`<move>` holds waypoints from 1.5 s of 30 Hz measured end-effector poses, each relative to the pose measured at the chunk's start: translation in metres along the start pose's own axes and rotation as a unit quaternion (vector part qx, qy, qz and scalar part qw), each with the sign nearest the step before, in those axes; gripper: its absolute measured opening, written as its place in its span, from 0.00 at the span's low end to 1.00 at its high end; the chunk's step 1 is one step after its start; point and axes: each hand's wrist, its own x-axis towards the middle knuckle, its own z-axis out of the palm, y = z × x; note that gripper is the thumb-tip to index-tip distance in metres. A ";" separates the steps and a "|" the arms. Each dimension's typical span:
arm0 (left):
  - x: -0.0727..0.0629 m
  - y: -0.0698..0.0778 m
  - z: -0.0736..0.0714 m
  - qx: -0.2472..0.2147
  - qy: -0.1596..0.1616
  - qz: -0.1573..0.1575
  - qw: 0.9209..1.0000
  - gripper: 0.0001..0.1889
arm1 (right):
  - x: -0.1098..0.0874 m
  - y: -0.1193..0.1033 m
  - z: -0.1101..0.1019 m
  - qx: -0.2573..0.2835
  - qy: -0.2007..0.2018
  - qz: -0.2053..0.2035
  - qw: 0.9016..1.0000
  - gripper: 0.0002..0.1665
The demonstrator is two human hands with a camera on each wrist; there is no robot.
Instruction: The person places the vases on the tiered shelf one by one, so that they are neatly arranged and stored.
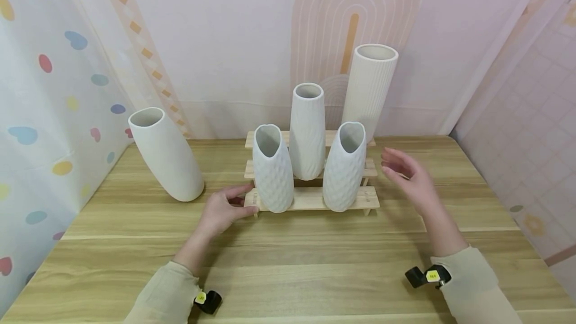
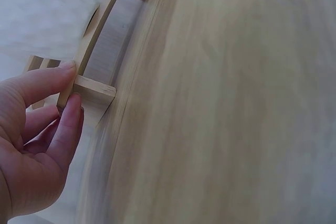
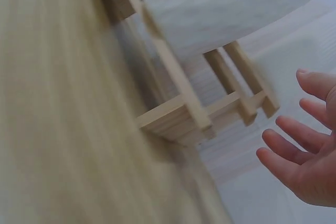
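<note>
A three-step wooden rack point(image 1: 309, 199) stands at mid-table. Its front step bears two dimpled white vases, the left one point(image 1: 275, 184) and the right one point(image 1: 344, 181). Behind them a slimmer textured vase point(image 1: 308, 134) is on the middle step, and a tall ribbed vase point(image 1: 370, 89) rises from the right of the top step. My left hand point(image 1: 225, 211) pinches the left end of the front step, thumb on top and fingers underneath in the left wrist view. Off the rack's right end, my right hand point(image 1: 411, 179) hovers with loosely bent fingers point(image 3: 286, 166), holding nothing.
A smooth white vase point(image 1: 168, 156) stands on the wood-grain table point(image 1: 306, 269), left of the rack and beyond my left hand. Patterned cloth point(image 1: 234, 39) hangs behind the table and along both sides. Each sleeve carries a small black device near the cuff.
</note>
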 end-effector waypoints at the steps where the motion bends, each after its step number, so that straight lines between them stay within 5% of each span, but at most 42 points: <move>1: 0.000 0.000 0.000 0.002 0.000 0.001 1.000 0.32 | -0.003 0.002 0.000 0.001 -0.002 0.004 1.000 0.26; 11: -0.001 -0.002 0.001 0.002 -0.002 0.013 1.000 0.32 | -0.021 0.016 0.005 -0.016 -0.037 0.043 0.998 0.25; 23: -0.017 -0.009 -0.008 -0.087 -0.036 0.015 0.995 0.27 | -0.027 0.023 0.011 -0.016 -0.074 0.049 0.996 0.25; 30: -0.033 -0.013 -0.033 -0.119 -0.042 0.022 0.992 0.27 | -0.035 0.026 0.006 -0.027 -0.084 0.047 0.995 0.27; 37: -0.050 -0.023 -0.068 -0.113 -0.010 0.023 0.993 0.25 | -0.038 0.030 0.006 -0.025 -0.119 0.064 0.991 0.31; 45: -0.064 -0.035 -0.110 -0.211 0.033 0.074 0.974 0.21 | -0.036 0.033 0.008 -0.025 -0.130 0.067 0.989 0.30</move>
